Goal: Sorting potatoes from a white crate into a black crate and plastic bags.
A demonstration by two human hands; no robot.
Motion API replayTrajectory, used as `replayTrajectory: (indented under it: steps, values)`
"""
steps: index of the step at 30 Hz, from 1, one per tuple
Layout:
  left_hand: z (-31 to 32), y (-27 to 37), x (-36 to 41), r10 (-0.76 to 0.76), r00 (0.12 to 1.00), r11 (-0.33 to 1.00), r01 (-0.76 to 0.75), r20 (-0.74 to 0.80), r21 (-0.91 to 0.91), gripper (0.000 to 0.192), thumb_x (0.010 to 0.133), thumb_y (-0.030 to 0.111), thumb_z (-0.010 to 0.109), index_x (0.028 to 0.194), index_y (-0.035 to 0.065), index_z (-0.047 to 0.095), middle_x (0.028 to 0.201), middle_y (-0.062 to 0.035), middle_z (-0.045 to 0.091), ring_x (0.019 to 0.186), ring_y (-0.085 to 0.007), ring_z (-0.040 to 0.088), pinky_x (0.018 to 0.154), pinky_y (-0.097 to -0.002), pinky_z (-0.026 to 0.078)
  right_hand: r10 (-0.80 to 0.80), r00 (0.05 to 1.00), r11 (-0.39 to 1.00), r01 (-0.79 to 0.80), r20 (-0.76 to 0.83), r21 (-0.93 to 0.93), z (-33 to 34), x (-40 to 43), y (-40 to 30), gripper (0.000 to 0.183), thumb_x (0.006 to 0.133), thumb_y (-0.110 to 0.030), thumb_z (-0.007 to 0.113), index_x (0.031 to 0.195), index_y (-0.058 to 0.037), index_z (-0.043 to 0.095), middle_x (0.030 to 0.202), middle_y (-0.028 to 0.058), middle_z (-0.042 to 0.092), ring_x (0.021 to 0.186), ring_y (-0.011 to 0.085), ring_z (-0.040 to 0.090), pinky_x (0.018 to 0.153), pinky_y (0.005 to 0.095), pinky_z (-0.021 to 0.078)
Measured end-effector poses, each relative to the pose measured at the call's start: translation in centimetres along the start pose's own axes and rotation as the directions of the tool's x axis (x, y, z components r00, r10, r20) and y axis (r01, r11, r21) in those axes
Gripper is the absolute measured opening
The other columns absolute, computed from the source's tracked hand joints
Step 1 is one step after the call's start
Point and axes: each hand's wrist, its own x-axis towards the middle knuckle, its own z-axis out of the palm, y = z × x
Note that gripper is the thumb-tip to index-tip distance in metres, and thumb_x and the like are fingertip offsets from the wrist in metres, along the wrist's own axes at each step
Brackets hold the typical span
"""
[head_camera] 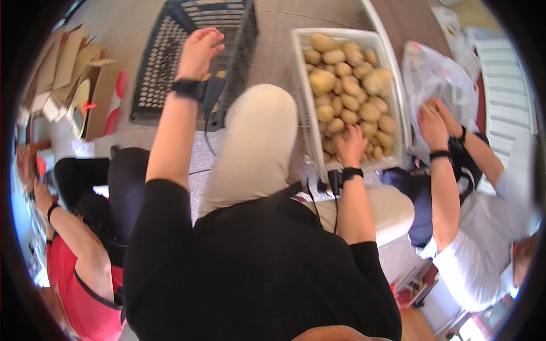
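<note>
My left hand (201,53) is over a black plastic crate (160,64), thumb and fingers slightly parted and nothing visible between them. A few potatoes (221,74) show at the bottom of that crate, partly hidden by my wrist. To the right, a white plastic crate (302,85) is heaped with potatoes (349,87) of mixed sizes. My right hand (352,145) reaches into its near end, fingers spread down onto the potatoes. Whether those fingers grip one is hidden. Each of my wrists carries a black band with a dark device and cable.
A person in white at right has both hands at a translucent plastic bag (441,79). Another person in red (91,294) sits at left. Opened cardboard boxes (96,100) stand left of the black crate. A black cable (207,140) hangs near my left knee.
</note>
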Motion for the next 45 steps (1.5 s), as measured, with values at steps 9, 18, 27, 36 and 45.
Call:
replayTrajectory:
  steps: [9, 18, 27, 36, 45]
  values:
    - [18.7, -2.9, -16.4, -0.557, 0.654, 0.678, 0.714, 0.512, -0.174, 0.029, 0.082, 0.018, 0.054, 0.106, 0.0035, 0.050, 0.106, -0.0108, 0.053, 0.103, -0.0222, 0.048, 0.081, -0.0405, 0.043, 0.498, 0.814, 0.527, -0.557, 0.298, 0.642, -3.7, -0.5, 1.1, 0.036, 0.076, -0.029, 0.048, 0.101, -0.0028, 0.052, 0.085, 0.0155, 0.059, 0.076, 0.0275, 0.058, 0.066, 0.0345, 0.0460]
    - [20.2, -7.2, -17.9, -0.720, 0.473, 0.356, 0.880, 0.509, -0.314, 0.026, 0.082, 0.028, 0.054, 0.093, 0.0061, 0.044, 0.095, -0.0129, 0.052, 0.096, -0.0287, 0.052, 0.073, -0.0462, 0.047, 0.225, 0.943, 0.191, -0.290, 0.246, 0.938, -5.8, -0.4, -0.6, 0.025, 0.083, -0.022, 0.050, 0.090, 0.0003, 0.058, 0.080, 0.0093, 0.062, 0.070, 0.0181, 0.058, 0.066, 0.0271, 0.0457]
    - [10.5, 3.3, -10.4, -0.086, 0.900, 0.652, 0.375, 0.427, -0.659, 0.019, 0.084, 0.022, 0.051, 0.086, 0.0036, 0.047, 0.092, -0.0137, 0.053, 0.095, -0.0277, 0.052, 0.073, -0.0444, 0.048, -0.077, 0.974, 0.960, 0.015, 0.212, 0.279, -0.1, 0.2, -1.8, 0.062, 0.065, -0.010, 0.061, 0.122, -0.0143, 0.038, 0.104, 0.0215, 0.048, 0.098, 0.0374, 0.046, 0.085, 0.0408, 0.0386]
    - [-8.8, -7.3, 1.8, -0.647, 0.711, 0.708, 0.694, -0.275, 0.129, 0.041, 0.074, 0.028, 0.064, 0.102, 0.0017, 0.051, 0.101, -0.0162, 0.054, 0.083, -0.0257, 0.056, 0.068, -0.0353, 0.050, 0.082, 0.948, 0.985, -0.125, 0.309, 0.122, -0.1, 1.3, -3.3, 0.061, 0.067, -0.014, 0.065, 0.121, -0.0138, 0.036, 0.100, 0.0213, 0.051, 0.096, 0.0374, 0.046, 0.082, 0.0417, 0.0377]
    - [-14.6, -18.3, 4.5, -0.549, 0.695, 0.114, 0.612, -0.464, 0.782, 0.034, 0.069, 0.028, 0.068, 0.088, 0.0007, 0.061, 0.089, -0.0113, 0.060, 0.084, -0.0225, 0.057, 0.066, -0.0350, 0.046, 0.046, 0.940, 0.966, -0.128, 0.339, 0.223, 0.6, 1.7, -2.9, 0.060, 0.067, -0.012, 0.064, 0.120, -0.0126, 0.035, 0.102, 0.0218, 0.051, 0.096, 0.0373, 0.048, 0.082, 0.0402, 0.0383]
